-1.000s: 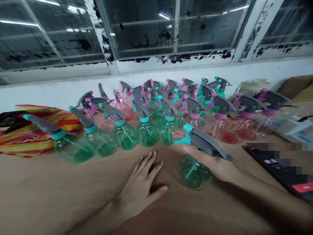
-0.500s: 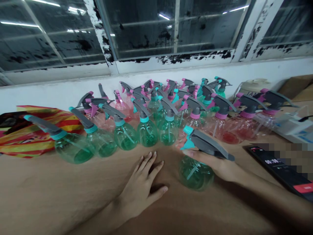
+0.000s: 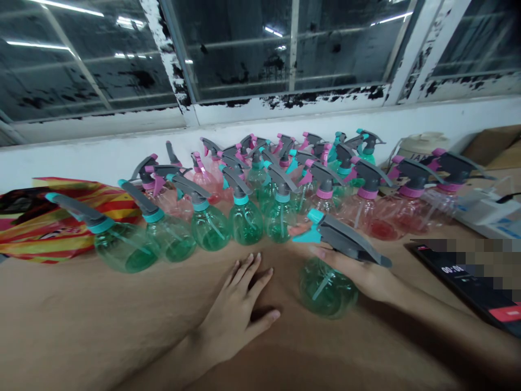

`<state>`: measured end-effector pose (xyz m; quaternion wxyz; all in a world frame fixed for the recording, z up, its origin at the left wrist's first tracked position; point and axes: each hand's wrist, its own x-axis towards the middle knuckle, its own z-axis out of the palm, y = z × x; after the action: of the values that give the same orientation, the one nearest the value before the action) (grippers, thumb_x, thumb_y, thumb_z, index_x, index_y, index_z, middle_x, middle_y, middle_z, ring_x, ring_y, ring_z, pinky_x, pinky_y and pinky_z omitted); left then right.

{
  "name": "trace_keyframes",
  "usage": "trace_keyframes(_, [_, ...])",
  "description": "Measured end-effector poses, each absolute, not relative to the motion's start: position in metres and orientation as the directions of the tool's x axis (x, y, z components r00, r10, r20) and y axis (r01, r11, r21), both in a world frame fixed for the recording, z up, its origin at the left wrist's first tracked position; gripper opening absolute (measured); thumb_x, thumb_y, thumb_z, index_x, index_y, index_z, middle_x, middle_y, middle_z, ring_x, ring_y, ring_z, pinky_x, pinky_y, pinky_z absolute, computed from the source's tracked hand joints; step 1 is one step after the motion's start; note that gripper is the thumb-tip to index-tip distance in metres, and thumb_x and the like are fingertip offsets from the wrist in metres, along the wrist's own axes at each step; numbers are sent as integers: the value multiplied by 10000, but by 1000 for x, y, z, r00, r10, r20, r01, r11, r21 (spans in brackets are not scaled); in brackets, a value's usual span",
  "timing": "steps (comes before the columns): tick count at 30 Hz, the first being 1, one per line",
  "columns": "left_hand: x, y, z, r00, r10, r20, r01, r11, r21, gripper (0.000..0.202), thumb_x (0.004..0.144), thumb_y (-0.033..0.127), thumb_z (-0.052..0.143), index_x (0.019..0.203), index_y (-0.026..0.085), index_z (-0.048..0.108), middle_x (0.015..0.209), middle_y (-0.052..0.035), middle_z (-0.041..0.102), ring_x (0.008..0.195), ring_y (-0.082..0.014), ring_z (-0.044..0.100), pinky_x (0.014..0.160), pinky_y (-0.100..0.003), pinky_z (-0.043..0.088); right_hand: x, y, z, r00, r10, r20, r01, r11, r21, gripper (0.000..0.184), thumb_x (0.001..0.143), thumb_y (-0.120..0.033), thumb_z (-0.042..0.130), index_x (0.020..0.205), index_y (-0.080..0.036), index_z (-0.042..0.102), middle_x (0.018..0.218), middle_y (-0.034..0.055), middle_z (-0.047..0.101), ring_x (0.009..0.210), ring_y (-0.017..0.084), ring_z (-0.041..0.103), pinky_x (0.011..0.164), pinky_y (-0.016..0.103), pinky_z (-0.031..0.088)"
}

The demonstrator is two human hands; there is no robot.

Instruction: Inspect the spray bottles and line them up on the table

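My right hand (image 3: 366, 277) is wrapped round the neck of a green spray bottle (image 3: 328, 293) with a grey and teal sprayer head. Its fingers are at the teal trigger, partly hidden behind the head, which points to the left. Green liquid and a dip tube show through the bottle's clear wall. My left hand (image 3: 234, 309) lies flat on the wooden table (image 3: 81, 326), fingers spread and holding nothing, to the left of that bottle. Just beyond my left fingertips stands a row of green spray bottles (image 3: 246, 222) with teal collars.
Behind stand several pink spray bottles (image 3: 385, 217) and more green ones, packed towards the white wall (image 3: 81, 152). A red and yellow bag (image 3: 77, 217) lies at left. At right are a phone (image 3: 456, 277) showing a timer, a white device (image 3: 488, 206) and a cardboard box (image 3: 496, 146).
The teal trigger of the held bottle has swung outward to the left, away from the neck, with my right fingers. My left hand has stayed in place.
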<state>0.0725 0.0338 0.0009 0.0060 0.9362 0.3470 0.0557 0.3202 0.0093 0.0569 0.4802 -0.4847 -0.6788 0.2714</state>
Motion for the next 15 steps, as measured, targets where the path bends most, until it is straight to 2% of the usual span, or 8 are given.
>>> trace_keyframes(3, [72, 34, 0, 752, 651, 109, 648, -759, 63, 614, 896, 566, 459, 1388, 207, 379, 1501, -85, 228, 1362, -293, 197, 1083, -480, 221, 321, 9, 56, -112, 941, 318, 312, 338, -888, 384, 840, -413, 551, 1206, -297, 569, 898, 26, 701, 751, 202, 654, 646, 332, 529])
trace_keyframes(6, [72, 35, -1, 750, 653, 109, 650, -757, 63, 608, 898, 559, 463, 1389, 211, 376, 1501, -79, 229, 1363, -294, 194, 1085, -478, 216, 321, 8, 57, -106, 946, 305, 282, 323, -904, 399, 827, -418, 568, 1205, -292, 569, 971, 33, 695, 866, 220, 653, 744, 349, 529])
trace_keyframes(11, [72, 35, 0, 751, 651, 110, 648, -759, 70, 605, 897, 570, 451, 1380, 211, 389, 1501, -76, 232, 1364, -290, 193, 1086, -477, 217, 321, 6, 59, -103, 952, 289, 287, 306, -908, 392, 821, -419, 565, 1183, -271, 591, 928, 42, 709, 836, 235, 667, 728, 365, 539])
trace_keyframes(15, [73, 34, 2, 752, 651, 100, 648, -759, 69, 613, 903, 574, 434, 1388, 203, 379, 1502, -82, 225, 1366, -295, 182, 1087, -483, 206, 319, 7, 61, -110, 951, 290, 262, 309, -914, 400, 819, -397, 572, 1201, -282, 578, 948, 37, 705, 916, 229, 652, 800, 366, 522])
